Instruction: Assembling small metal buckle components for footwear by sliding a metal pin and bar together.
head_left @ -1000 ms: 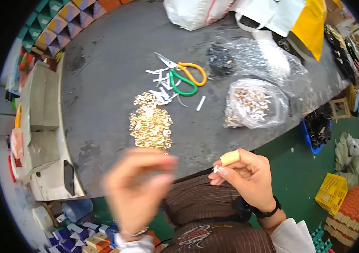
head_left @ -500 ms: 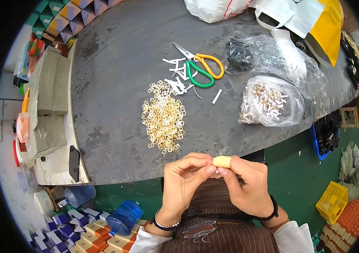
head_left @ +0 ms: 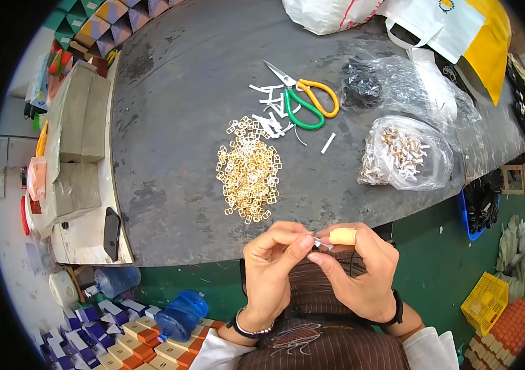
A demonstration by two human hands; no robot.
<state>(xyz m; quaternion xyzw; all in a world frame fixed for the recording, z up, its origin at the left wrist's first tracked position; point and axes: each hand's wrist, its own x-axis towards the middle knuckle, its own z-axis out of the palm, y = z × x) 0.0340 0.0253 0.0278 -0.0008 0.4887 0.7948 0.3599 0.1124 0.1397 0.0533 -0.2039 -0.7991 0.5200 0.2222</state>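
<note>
My left hand (head_left: 275, 266) pinches a small whitish strip-like piece (head_left: 321, 244) between thumb and forefinger, above my lap just off the table's near edge. Its exact kind is too small to make out. Close by on the right is my right hand (head_left: 364, 265), its thumb and forefinger parted around the free end of that piece. Yellow tape (head_left: 342, 236) wraps its forefinger. Ahead on the table lies a heap of small gold buckles (head_left: 249, 176). Beyond it are cut white strips (head_left: 272, 123) and scissors (head_left: 309, 102) with one green and one yellow handle.
A clear plastic bag (head_left: 407, 153) of buckles with white strips sits to the right, with crumpled plastic film (head_left: 392, 80) behind it. White bags stand at the far right. A phone (head_left: 111, 234) lies at the left edge. Blue water bottles (head_left: 182, 316) and boxes are on the floor.
My right thumb and forefinger have parted from the small piece, which now shows between the hands. The whole view has shifted slightly, so the table things sit further right.
</note>
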